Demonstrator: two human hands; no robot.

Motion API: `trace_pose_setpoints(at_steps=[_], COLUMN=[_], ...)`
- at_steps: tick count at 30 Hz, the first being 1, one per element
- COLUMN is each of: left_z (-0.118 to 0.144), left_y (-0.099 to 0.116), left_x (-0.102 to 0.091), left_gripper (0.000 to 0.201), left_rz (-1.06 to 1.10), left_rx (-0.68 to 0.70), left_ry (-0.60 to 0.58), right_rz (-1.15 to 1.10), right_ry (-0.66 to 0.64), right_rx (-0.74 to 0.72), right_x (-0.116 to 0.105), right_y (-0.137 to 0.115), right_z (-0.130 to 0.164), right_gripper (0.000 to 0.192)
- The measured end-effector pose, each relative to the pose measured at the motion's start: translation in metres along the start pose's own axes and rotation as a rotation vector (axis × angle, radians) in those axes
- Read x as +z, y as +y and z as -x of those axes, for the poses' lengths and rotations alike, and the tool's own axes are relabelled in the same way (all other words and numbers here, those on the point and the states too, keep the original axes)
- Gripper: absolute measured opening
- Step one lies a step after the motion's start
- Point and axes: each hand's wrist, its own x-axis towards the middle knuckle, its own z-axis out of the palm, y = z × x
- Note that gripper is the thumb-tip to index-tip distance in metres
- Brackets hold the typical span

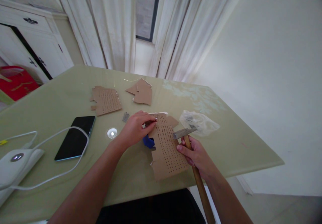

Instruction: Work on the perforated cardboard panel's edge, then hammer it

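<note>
**Hammer over the punched cardboard**

Your right hand point(197, 157) is closed around the wooden handle of a metal-headed hammer point(187, 137), gripping it close under the head, which hovers just over the right edge of the brown cardboard sheet dotted with rows of small holes point(167, 150). That sheet lies on the pale green table point(62, 99) right in front of you. Your left hand point(136, 128) rests on the sheet's top left corner, fingers pinched together on something too small to make out. A blue object point(149, 141) peeks out beneath the sheet's left edge. Further back lie two more brown cardboard pieces point(105, 100). A black smartphone point(75, 137) sits to the left, a clear plastic bag point(198, 121) to the right.
</note>
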Motion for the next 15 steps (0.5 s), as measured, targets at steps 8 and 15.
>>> trace_pose_setpoints(at_steps=[8, 15], left_z=[0.000, 0.001], left_y=[-0.002, -0.004], left_x=[0.003, 0.005], left_gripper=[0.010, 0.011], left_rz=[-0.016, -0.016], left_rx=[-0.028, -0.049], left_ry=[-0.019, 0.001], right_rz=[0.039, 0.000], right_ry=[0.065, 0.096], right_rx=[-0.055, -0.059], right_x=[0.003, 0.009], right_y=[0.000, -0.011], right_z=[0.004, 0.012], right_gripper=[0.058, 0.058])
